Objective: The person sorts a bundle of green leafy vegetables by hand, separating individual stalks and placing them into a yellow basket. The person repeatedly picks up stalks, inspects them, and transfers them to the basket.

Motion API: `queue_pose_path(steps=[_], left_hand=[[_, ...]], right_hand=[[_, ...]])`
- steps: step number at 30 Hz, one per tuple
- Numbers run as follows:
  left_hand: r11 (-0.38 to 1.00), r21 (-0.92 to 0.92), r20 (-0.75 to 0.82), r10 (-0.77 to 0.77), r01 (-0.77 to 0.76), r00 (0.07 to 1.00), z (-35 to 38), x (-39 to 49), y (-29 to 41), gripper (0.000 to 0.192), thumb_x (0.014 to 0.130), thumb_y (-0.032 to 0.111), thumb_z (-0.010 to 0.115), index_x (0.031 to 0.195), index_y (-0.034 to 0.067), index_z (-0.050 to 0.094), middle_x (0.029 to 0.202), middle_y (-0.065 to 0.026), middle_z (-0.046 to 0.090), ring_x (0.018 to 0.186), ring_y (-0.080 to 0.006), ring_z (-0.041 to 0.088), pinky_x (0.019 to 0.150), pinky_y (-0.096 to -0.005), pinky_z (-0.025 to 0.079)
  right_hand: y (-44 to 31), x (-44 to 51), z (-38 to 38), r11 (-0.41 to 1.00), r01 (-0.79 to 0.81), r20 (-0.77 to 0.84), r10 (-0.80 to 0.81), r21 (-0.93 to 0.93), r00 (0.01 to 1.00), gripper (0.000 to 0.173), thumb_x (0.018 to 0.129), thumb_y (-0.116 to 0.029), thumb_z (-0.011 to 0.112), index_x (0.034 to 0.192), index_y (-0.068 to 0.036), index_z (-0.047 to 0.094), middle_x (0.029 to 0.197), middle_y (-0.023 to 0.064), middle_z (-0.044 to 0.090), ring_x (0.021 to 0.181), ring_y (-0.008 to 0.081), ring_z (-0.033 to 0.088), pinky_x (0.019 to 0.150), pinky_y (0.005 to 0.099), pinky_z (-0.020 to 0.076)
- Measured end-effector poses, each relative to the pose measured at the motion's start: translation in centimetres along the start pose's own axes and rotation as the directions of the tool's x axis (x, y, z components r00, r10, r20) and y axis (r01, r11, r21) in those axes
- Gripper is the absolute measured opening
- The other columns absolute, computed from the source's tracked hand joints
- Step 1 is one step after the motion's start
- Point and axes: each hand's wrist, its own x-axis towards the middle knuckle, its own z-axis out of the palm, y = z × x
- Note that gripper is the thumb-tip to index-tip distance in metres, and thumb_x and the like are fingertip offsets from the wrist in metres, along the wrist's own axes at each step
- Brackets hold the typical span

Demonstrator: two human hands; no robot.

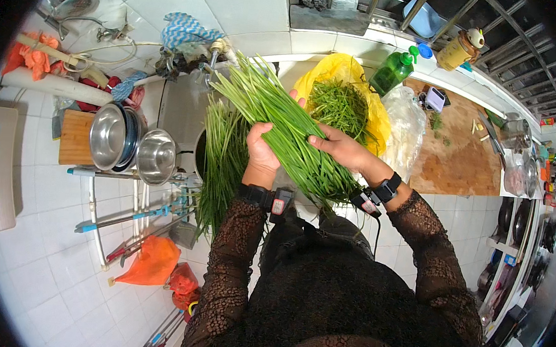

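Both my hands hold one large bunch of long green garlic chives (290,140), tilted from upper left to lower right. My left hand (264,148) is under and around the bunch from the left, partly hidden by the stalks. My right hand (340,149) grips it from the right, thumb on top of the stalks. Left of it, a second bunch of chives (223,165) hangs over the edge of the sink area. Behind my right hand, a yellow plastic bag (380,125) stands open with green trimmings (338,107) inside.
On the right lies a wooden cutting board (457,162) with a knife (490,130) and scraps. Beside it are a clear plastic bag (402,129) and a green pump bottle (391,72). Metal bowls (156,153) stand at the left, near a faucet (213,55).
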Motion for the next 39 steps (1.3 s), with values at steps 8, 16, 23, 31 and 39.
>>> queue_pose_path(steps=[8,16,23,31,39], left_hand=[[0.99,-0.114,0.035,-0.079,0.083,0.996,-0.8,0.2,0.4,0.075,0.07,0.028,0.049,0.137,-0.001,0.032,0.143,-0.0201,0.031,0.121,-0.0277,0.043,0.102,-0.0453,0.037],[0.986,-0.152,-0.105,-0.078,0.062,0.991,-1.3,0.2,-0.2,0.064,0.07,0.024,0.048,0.129,0.0,0.04,0.136,-0.0205,0.04,0.119,-0.0315,0.046,0.1,-0.044,0.039],[0.986,-0.143,-0.053,-0.098,0.089,0.994,-0.3,0.1,-0.2,0.066,0.069,0.023,0.047,0.13,-0.001,0.04,0.132,-0.0185,0.046,0.12,-0.0313,0.046,0.104,-0.0445,0.034],[0.991,-0.072,0.012,-0.114,0.115,0.993,-0.4,-0.1,-0.1,0.068,0.075,0.026,0.05,0.133,-0.005,0.036,0.123,-0.0195,0.051,0.112,-0.0298,0.051,0.098,-0.0401,0.039],[0.998,-0.019,-0.103,-0.063,0.061,0.993,-1.1,0.7,0.4,0.058,0.077,0.025,0.048,0.127,-0.004,0.041,0.127,-0.0169,0.048,0.12,-0.0303,0.045,0.103,-0.0441,0.034]], right_hand=[[-0.2,-0.1,-1.5,0.982,-0.04,0.12,0.063,-0.183,0.991,0.051,0.095,-0.036,0.047,0.127,0.003,0.045,0.117,0.0106,0.055,0.105,0.0147,0.049,0.093,0.0295,0.0391],[-1.5,0.3,-1.3,0.991,0.057,-0.168,-0.077,-0.118,0.983,0.053,0.084,-0.037,0.062,0.118,0.0,0.046,0.112,0.0132,0.052,0.1,0.0212,0.052,0.09,0.0317,0.041],[-1.2,1.4,1.1,0.823,0.176,-0.251,-0.357,-0.54,0.9,0.033,0.082,-0.02,0.066,0.107,-0.004,0.05,0.101,0.0102,0.05,0.092,0.02,0.053,0.081,0.032,0.0435],[-0.8,2.0,0.0,0.959,0.13,-0.234,-0.19,-0.251,0.953,0.03,0.084,-0.006,0.061,0.111,-0.008,0.048,0.093,0.0035,0.046,0.082,0.0125,0.05,0.075,0.0259,0.0438],[-2.3,0.5,-0.3,0.778,0.322,-0.001,-0.383,-0.54,0.924,0.06,0.074,-0.008,0.071,0.126,-0.011,0.041,0.118,0.0118,0.04,0.112,0.0271,0.046,0.098,0.0341,0.0376]])
